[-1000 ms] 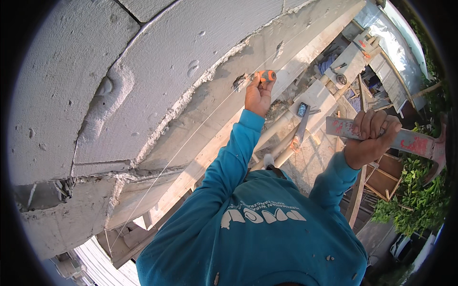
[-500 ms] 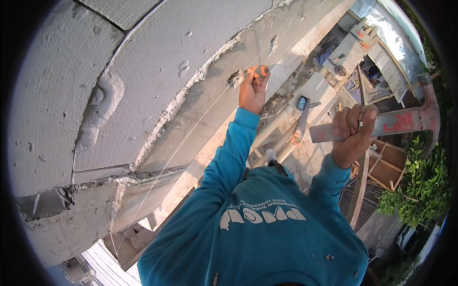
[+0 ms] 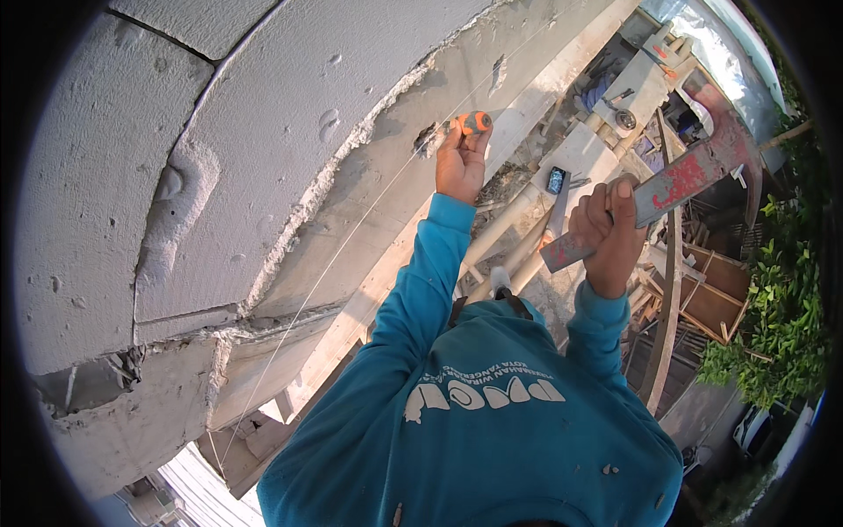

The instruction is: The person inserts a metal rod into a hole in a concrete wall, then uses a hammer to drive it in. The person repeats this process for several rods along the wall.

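Observation:
My left hand [image 3: 460,169] is closed round a screwdriver [image 3: 475,122] with an orange and grey handle. Its front end points at a rough hole [image 3: 428,139] chipped in the grey concrete beam [image 3: 360,189]; the tip is hidden, so contact cannot be told. To the right, my right hand [image 3: 608,230] grips a claw hammer [image 3: 680,183] by its worn grey and red handle. The hammer is raised apart from the screwdriver, its head up and to the right. A thin taut string [image 3: 347,239] crosses the beam just beside the hole.
Pale lightweight blocks [image 3: 255,167] rise along the left above the beam. Below lie bamboo poles [image 3: 500,230], a phone [image 3: 556,180], a hand saw [image 3: 557,220] and a tape roll [image 3: 624,120]. A curved wooden plank [image 3: 669,307] and leafy branches [image 3: 760,342] stand to the right.
My right hand has moved left with the hammer, whose handle now slants upward to the right. My left hand keeps the screwdriver at nearly the same place by the hole.

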The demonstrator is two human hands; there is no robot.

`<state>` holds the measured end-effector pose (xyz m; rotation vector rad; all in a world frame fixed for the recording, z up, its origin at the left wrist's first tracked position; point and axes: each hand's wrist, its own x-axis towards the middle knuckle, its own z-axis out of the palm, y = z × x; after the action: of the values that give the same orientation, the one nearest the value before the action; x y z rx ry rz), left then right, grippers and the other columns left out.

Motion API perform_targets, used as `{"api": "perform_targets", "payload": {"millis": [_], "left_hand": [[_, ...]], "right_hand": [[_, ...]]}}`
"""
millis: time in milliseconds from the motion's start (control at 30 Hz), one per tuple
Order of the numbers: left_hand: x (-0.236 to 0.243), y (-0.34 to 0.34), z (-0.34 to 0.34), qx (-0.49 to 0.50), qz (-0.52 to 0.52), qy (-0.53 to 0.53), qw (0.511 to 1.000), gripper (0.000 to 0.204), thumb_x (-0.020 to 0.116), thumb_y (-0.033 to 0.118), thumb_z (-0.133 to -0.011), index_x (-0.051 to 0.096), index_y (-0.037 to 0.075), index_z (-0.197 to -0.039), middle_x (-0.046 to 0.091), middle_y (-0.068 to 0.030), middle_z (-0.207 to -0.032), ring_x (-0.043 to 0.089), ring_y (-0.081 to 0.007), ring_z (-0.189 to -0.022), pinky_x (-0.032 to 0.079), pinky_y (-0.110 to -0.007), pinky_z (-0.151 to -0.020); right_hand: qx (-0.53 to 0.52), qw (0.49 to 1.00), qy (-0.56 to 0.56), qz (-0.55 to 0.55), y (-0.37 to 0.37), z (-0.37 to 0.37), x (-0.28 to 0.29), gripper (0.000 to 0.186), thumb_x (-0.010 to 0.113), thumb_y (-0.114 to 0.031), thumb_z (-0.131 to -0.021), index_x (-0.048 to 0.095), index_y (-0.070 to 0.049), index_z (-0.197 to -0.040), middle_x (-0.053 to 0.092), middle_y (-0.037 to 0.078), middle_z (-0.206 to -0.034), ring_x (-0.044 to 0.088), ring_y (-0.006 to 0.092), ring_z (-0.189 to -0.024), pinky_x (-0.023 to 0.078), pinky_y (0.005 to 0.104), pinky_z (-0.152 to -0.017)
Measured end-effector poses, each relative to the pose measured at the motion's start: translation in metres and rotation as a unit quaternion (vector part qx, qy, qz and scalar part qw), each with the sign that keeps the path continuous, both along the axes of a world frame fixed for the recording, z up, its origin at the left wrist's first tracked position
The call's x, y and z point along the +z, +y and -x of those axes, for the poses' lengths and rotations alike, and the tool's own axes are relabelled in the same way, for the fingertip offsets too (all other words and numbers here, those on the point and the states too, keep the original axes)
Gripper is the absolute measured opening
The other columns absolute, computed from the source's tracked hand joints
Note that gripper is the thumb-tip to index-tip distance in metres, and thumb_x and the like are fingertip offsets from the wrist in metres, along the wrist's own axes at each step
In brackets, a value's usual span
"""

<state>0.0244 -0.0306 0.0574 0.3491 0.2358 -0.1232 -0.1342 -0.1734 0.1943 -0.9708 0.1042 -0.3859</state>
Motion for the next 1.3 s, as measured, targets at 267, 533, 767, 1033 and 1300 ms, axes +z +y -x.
{"api": "perform_targets", "payload": {"millis": [267,533,767,1033,1300], "left_hand": [[0.003,-0.004,-0.009,-0.01,0.018,-0.026,0.999,0.022,0.052,0.016,-0.1,0.05,-0.005,-0.106,0.057,-0.0187,-0.114,0.057,-0.0314,-0.11,0.044,-0.05,-0.109],[-0.016,0.063,0.036,-0.131,0.042,0.028,0.99,0.019,0.058,0.013,-0.097,0.051,-0.004,-0.102,0.054,-0.0131,-0.095,0.055,-0.0229,-0.087,0.053,-0.039,-0.083],[-0.048,0.095,0.119,-0.213,-0.251,0.131,0.935,0.035,0.057,0.018,-0.098,0.049,-0.009,-0.118,0.054,-0.0098,-0.091,0.054,-0.0178,-0.077,0.052,-0.037,-0.08],[-0.005,0.083,0.086,-0.153,-0.221,0.097,0.958,0.038,0.052,0.022,-0.1,0.053,-0.008,-0.124,0.055,-0.0102,-0.102,0.056,-0.021,-0.094,0.052,-0.042,-0.096],[-0.003,0.08,0.068,-0.229,-0.187,0.055,0.954,0.028,0.045,0.017,-0.101,0.048,-0.006,-0.117,0.054,-0.0159,-0.116,0.056,-0.0276,-0.107,0.044,-0.052,-0.107]], "right_hand": [[0.192,0.945,0.238,0.119,0.027,-0.015,-0.105,0.034,0.057,-0.03,-0.098,0.041,-0.013,-0.072,0.037,-0.005,-0.055,0.034,0.0065,-0.041,0.032,0.0254,-0.04],[0.12,0.937,0.33,-0.005,-0.006,0.009,-0.107,0.033,0.06,-0.029,-0.095,0.042,-0.014,-0.072,0.035,-0.006,-0.055,0.035,0.0057,-0.04,0.031,0.0252,-0.037],[0.098,0.92,0.377,-0.047,-0.006,0.033,-0.143,0.033,0.059,-0.028,-0.095,0.041,-0.014,-0.071,0.035,-0.005,-0.054,0.034,0.007,-0.039,0.03,0.0267,-0.035],[0.128,0.905,0.403,-0.049,0.021,0.049,-0.144,0.029,0.06,-0.027,-0.093,0.045,-0.013,-0.072,0.038,-0.005,-0.055,0.035,0.0062,-0.04,0.029,0.0265,-0.035],[0.1,0.922,0.371,-0.051,0.024,0.07,-0.146,0.032,0.059,-0.025,-0.095,0.045,-0.01,-0.07,0.041,-0.002,-0.056,0.037,0.0087,-0.04,0.033,0.0272,-0.036]]}}
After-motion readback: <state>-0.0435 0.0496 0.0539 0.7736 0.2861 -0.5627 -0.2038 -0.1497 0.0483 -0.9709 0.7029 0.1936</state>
